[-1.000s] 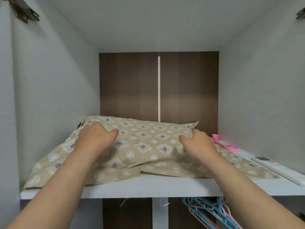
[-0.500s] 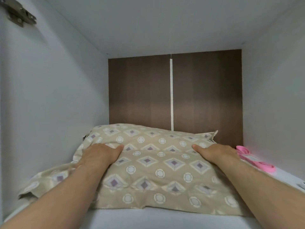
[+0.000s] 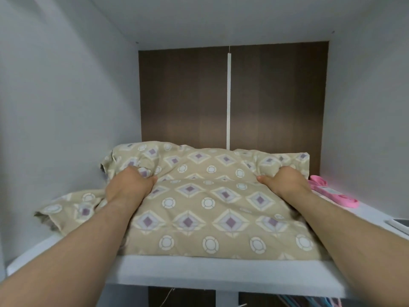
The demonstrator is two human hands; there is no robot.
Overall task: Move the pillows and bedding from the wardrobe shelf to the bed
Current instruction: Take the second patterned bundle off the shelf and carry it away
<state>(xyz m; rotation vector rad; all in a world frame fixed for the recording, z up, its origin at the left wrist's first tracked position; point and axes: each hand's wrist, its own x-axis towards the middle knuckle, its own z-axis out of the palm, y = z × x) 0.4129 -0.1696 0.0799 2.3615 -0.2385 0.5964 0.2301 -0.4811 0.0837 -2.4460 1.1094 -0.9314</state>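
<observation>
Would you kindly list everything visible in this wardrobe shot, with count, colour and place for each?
pillow: one, beige with purple diamonds and white rings, on the shelf, centre.
shelf: one, white, across the lower frame.
back panel: one, dark brown wood with a white centre strip, behind the pillow.
side walls: two, white, left and right.
pink hanger: one, pink, on the shelf right of the pillow.
white object: one, only partly in view at the right edge.
hangers: several, blue and pink, below the shelf.
left hand: gripping the pillow's left side.
right hand: gripping its right side.
</observation>
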